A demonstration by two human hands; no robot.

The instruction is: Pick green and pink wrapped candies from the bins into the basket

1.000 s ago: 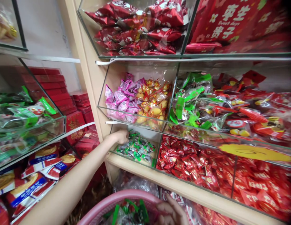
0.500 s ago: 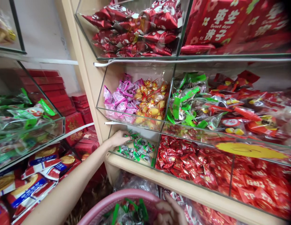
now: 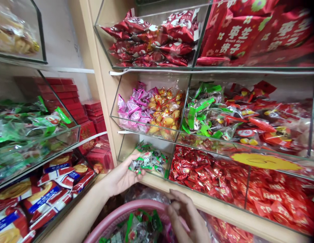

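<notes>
My left hand [image 3: 127,175] is closed around some candies in clear and green wrappers [image 3: 146,160], palm turned up, just in front of the lowest left glass bin. More wrapped candies of the same look [image 3: 159,158] lie in that bin behind it. Below, a pink basket [image 3: 113,217] holds several green-wrapped candies [image 3: 139,224]. Over the basket's right side is my right hand [image 3: 188,217], its fingers loosely bent and its thumb apart. Nothing shows between them, and the lower part of this hand is cut off by the frame.
Right of the bin lie red-wrapped candies [image 3: 209,175], with a yellow price tag [image 3: 266,162] above. The middle shelf has purple-wrapped sweets [image 3: 135,104] and yellow ones [image 3: 167,113]. A wooden shelf edge [image 3: 162,184] runs between bins and basket. Packaged biscuits [image 3: 43,199] fill the lower left.
My left hand has come out of the bin toward the basket, now with green-wrapped candies in it. My right hand has risen a little at the basket's rim. The view has shifted slightly.
</notes>
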